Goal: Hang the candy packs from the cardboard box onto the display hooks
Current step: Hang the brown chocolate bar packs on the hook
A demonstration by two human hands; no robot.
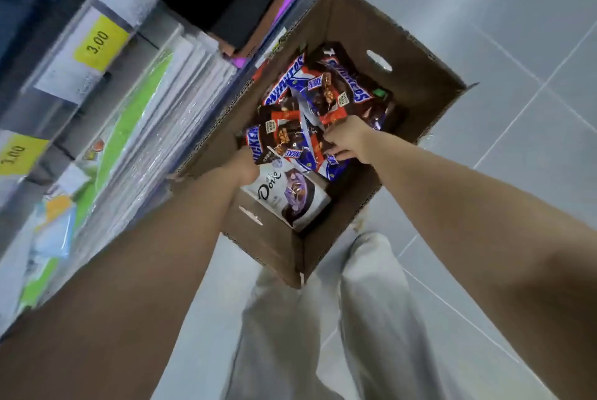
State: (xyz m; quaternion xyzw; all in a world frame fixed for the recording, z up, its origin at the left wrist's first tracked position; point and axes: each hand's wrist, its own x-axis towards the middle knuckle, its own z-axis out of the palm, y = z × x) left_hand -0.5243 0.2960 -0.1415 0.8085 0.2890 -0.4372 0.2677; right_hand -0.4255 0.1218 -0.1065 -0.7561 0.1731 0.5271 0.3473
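Fingers of the right hand [347,139] pinch closed on the edge of a Snickers pack [308,144] near the middle of the cardboard box [416,76], while the left hand [247,167] reaches in at the box's shelf-side wall, its fingers hidden behind the packs, so I cannot tell whether they grip anything. Inside the box lies a loose heap of Snickers packs, with a Dove pack [286,194] at the corner nearest the person. These look like light, glossy film pouches: soft, crinkly, likely slippery, with loose contents that shift. Taking each by its flat sealed top edge, where a hang hole would probably sit, seems safest. Display hooks are not clearly visible; only shelving with yellow price tags [100,42] stands beside the box.
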